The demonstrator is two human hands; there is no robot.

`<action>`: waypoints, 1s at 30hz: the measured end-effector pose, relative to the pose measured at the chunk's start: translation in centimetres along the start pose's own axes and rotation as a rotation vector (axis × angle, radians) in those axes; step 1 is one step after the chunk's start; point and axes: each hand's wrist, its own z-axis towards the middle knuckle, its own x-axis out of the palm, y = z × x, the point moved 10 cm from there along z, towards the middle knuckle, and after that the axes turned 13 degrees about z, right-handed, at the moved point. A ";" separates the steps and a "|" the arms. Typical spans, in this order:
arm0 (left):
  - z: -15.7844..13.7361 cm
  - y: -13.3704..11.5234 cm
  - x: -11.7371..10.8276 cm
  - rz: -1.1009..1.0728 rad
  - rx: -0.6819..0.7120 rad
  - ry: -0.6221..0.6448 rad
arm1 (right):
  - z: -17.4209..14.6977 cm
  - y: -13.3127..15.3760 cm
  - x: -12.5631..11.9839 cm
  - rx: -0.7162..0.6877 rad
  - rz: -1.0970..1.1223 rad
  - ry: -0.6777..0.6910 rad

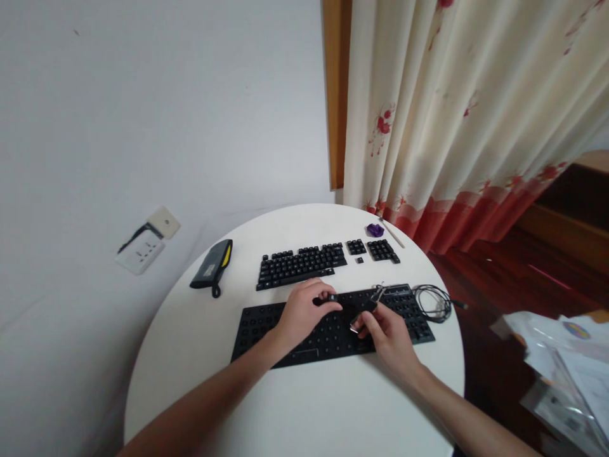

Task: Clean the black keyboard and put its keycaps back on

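Observation:
My left hand (302, 312) is over the middle of a black keyboard base (297, 357) whose keycaps are off. Its thumb and fingers pinch a small black keycap (332, 298). Just to the right, my right hand (392, 336) is closed on a keycap puller (369, 307) with a black body. Thin wire prongs stick up from the puller, and a bit of shiny metal shows at its lower end. Behind the base, removed black keycaps (302, 265) lie in keyboard order, with a number pad block (382, 250) and one single keycap (360, 260) at the right.
A coiled black cable (440, 308) lies at the table's right. A dark zip case (212, 263) rests at the left. A purple cloth (375, 230) and a thin brush (392, 233) are at the back. The round white table (190, 368) stands against the wall, near a curtain (404, 127).

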 end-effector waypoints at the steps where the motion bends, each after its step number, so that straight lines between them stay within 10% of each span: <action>1: 0.9 0.4 0.1 0.034 -0.001 0.011 | 0.0 0.0 -0.1 0.000 0.003 -0.003; 14: 7.5 2.8 6.0 0.505 0.053 0.041 | 0.0 -0.8 -0.5 -0.005 -0.031 -0.001; 30: 7.8 4.5 5.7 0.460 0.051 -0.004 | 0.0 -0.7 -0.4 0.003 -0.063 0.014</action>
